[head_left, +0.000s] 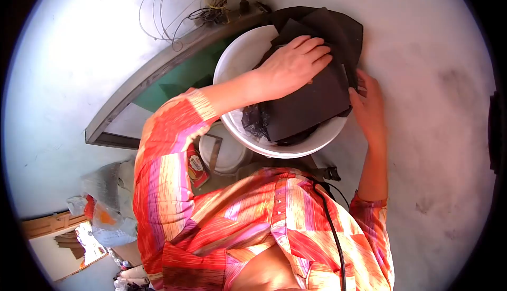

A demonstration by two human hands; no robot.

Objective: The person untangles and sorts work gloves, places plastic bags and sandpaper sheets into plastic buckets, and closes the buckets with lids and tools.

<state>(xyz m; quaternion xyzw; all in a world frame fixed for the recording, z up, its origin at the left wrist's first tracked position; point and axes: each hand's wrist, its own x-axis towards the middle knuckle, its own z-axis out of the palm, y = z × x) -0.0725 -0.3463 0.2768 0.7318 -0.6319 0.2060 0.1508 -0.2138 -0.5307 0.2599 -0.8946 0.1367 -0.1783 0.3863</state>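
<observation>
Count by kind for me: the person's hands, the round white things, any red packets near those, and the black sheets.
Hands (left hand, right hand): 2
Round white things (tub, smaller one below it): 2
Red packet: 1
Black sheets: overlapping, can't be counted
Total: 5, sheets left out

Sheets (309, 106) lie in the basin (235, 59), cables (211, 14) behind it to the left.

There are one left hand (296, 65), one right hand (369, 101), one white basin (230, 59), at least three dark sheets (309, 106); near left, one red packet (197, 169).
</observation>
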